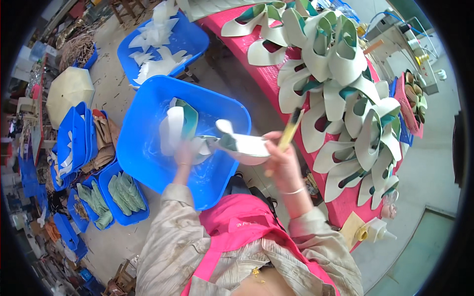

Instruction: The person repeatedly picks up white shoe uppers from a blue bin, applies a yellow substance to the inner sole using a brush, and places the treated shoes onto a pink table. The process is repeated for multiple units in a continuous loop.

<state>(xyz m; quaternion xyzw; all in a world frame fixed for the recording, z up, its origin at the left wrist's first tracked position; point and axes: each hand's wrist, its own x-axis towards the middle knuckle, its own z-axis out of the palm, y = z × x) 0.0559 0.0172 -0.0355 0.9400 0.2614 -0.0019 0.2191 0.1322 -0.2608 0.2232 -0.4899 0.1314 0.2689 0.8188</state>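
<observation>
My right hand (282, 160) is closed around a flat wooden-handled brush (288, 132), its dark bristles pointing up. The same fingers pinch the edge of a white shoe upper (249, 146) with a green lining, held above the rim of a blue plastic basin (129, 148). Inside that basin, my left hand (184, 154) is blurred beside more white pieces; its fingers are partly hidden, so its grip does not show. A white and green shoe upper (173, 129) lies in the basin just beyond it.
A pink-covered table (237, 37) on the right carries several white shoe uppers (340, 59) in heaps. Behind the near basin stands another blue basin (197, 42) with white pieces. Blue bins (143, 212) with green pieces sit at left. A white bottle (377, 231) is at the table's near end.
</observation>
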